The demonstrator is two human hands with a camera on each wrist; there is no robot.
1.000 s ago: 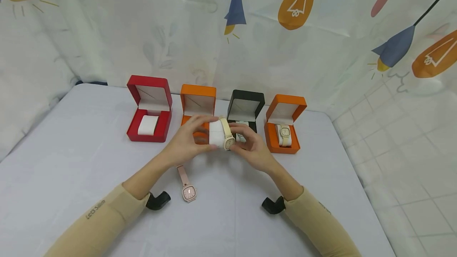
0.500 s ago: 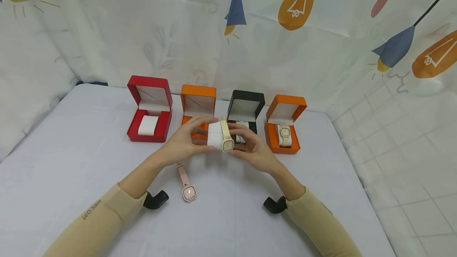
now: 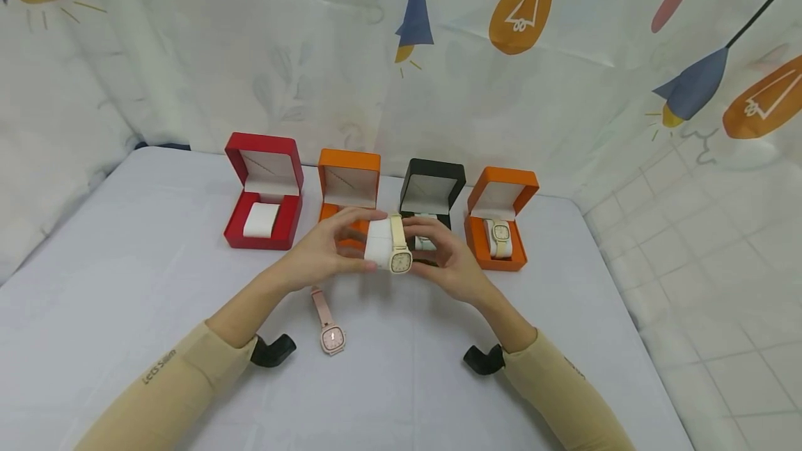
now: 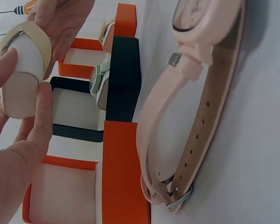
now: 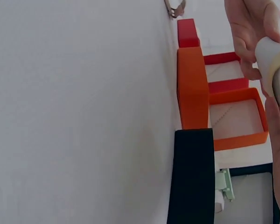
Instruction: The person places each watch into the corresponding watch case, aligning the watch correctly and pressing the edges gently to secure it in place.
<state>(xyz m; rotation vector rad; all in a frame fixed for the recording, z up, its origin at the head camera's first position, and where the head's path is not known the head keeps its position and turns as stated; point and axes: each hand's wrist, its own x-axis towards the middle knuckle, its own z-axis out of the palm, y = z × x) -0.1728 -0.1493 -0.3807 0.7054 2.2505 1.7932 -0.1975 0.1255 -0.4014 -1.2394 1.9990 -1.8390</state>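
Observation:
In the head view, a cream wristwatch (image 3: 399, 249) is wrapped around a white cushion (image 3: 379, 242), held up in front of the boxes. My left hand (image 3: 319, 250) grips the cushion's left end, thumb below and fingers above. At the other end, my right hand (image 3: 450, 266) holds the watch side between thumb and fingers. The left wrist view has the cushion (image 4: 23, 91) between both hands, its strap looped over the top. A pink wristwatch (image 3: 329, 326) lies on the table, nearer to me; it looms large in the left wrist view.
Along the back stand open boxes: a red box (image 3: 233, 228) with a bare white cushion, an orange box (image 3: 348, 159), a black box (image 3: 434, 169) with a pale green watch (image 5: 224, 184), and another orange box (image 3: 510, 176) with a cream watch. A patterned curtain (image 3: 351, 54) hangs behind.
The cream watch has turned in my hands: its strap stands straighter and its dial sits slightly lower. My left arm has shifted a little to the left. The boxes and pink watch stay put.

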